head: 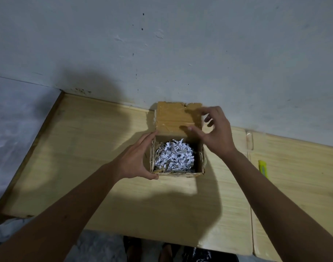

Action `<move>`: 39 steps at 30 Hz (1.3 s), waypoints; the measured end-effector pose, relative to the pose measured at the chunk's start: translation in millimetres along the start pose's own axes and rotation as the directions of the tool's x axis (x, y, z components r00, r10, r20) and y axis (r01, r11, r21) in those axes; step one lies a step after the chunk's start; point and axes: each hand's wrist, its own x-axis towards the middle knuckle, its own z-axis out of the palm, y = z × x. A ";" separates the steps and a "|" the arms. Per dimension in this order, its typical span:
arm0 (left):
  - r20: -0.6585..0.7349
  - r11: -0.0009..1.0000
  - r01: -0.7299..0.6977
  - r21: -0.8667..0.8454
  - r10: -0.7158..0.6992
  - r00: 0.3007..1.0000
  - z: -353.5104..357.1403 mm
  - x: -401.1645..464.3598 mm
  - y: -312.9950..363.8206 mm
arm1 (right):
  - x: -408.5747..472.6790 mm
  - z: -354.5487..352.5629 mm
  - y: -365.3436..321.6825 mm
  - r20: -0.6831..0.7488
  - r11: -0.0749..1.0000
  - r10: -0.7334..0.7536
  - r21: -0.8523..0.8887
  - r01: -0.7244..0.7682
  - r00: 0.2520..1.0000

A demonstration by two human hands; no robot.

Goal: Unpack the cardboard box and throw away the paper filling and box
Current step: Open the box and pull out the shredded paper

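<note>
Your left hand braced the near-left side of the small brown cardboard box. Its fingers lay straight along the left wall and the thumb pressed at the near-left corner, so the hand steadied the box without closing round it. The box stood on the pale wood-grain bench, open at the top, roughly midway between your two forearms.

Inside it, the white shredded paper filling with dark print was heaped almost to the rim. Some tan strands lay along the inner edges. No packed item showed through the filling.

Your right hand hovered over the far-right corner of the box. Its fingers were spread and loosely curled and held nothing. The thumb lay close against the taped brown cardboard lid flap, which stood folded back on the far side, towards the wall.

The filling lay directly below and to the left of the right hand, nearer you. That hand was the better placed to reach down into the opening, while the left hand was occupied with the wall.

A yellow-green utility knife lay on the bench, well apart to the right. Beyond the flap rose a scuffed grey-white plaster wall.
</note>
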 end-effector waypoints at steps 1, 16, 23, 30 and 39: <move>0.004 1.000 -0.002 0.002 0.002 1.000 -1.3 0.5 -0.2 | -6.6 -0.7 -7.8 0.097 0.998 -0.052 0.042 0.048 0.994; 0.018 0.996 -0.013 -0.086 0.015 1.000 -1.5 0.3 -6.0 | -32.4 52.1 -8.7 0.690 0.729 0.127 -0.552 0.405 0.712; 0.005 0.993 -0.012 -0.119 0.013 1.000 0.4 -1.3 -5.2 | -38.0 61.4 -15.2 0.653 0.712 0.138 -0.588 0.384 0.745; 0.000 0.991 -0.015 -0.132 0.016 1.000 1.4 -1.1 -5.0 | -38.0 69.9 -20.0 0.645 0.696 0.181 -0.617 0.367 0.742; 0.004 0.994 -0.027 -0.105 0.027 1.000 -2.0 1.2 -5.9 | -36.3 60.8 -20.8 0.630 0.779 0.154 -0.552 0.299 0.761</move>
